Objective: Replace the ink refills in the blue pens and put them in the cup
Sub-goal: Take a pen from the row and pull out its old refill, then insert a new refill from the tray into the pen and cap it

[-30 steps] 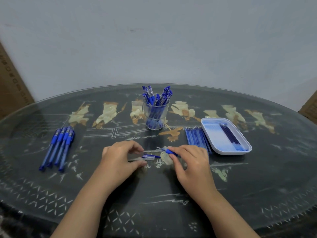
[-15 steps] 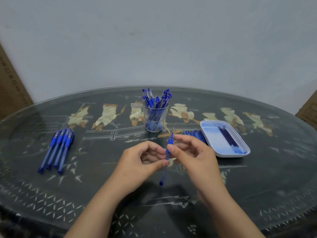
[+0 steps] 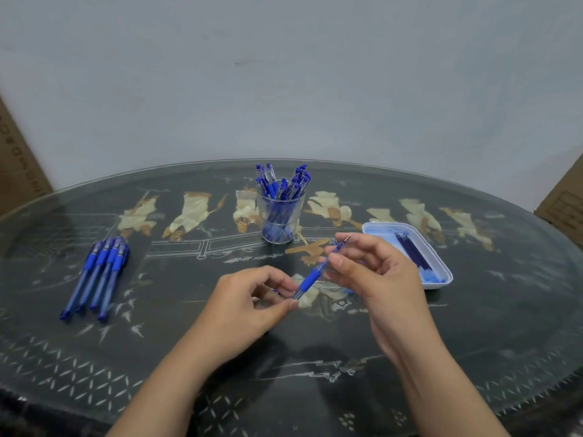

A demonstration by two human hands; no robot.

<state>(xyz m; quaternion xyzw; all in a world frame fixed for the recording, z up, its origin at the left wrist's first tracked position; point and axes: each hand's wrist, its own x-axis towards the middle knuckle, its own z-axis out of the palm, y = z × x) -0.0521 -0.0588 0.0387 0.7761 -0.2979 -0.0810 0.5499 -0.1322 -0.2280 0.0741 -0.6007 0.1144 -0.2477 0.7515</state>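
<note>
Head view: one blue pen held between both hands, mid-table

Pen (image 3: 310, 279) is off the table (image 3: 473, 342), slanted, writing tip up and to the far right, tail end down to the near left.
Left hand (image 3: 249, 301): fingers curled, thumb and fingertips pinching the tail end of the barrel.
Right hand (image 3: 378, 275): fingers curled, pinching the barrel just above the blue grip sleeve, near the tip.
Cup (image 3: 262, 222) stands beyond the hands, far centre, already holding a bunch of pens.
Four more pens (image 3: 101, 272) lie side by side on the left.
Tray (image 3: 438, 287) on the right holds loose refills (image 3: 413, 255).

Handling, my judgement:
- The pen is light and stiff, with a thin plastic barrel that is probably slick.
- The rubbery sleeve looks the best purchase for twisting; the bare barrel takes the counter-hold.
- The thin refill could bend if pushed in crooked, so feed it straight.
- Whether the tip section is fully screwed on, I cannot tell.
</note>
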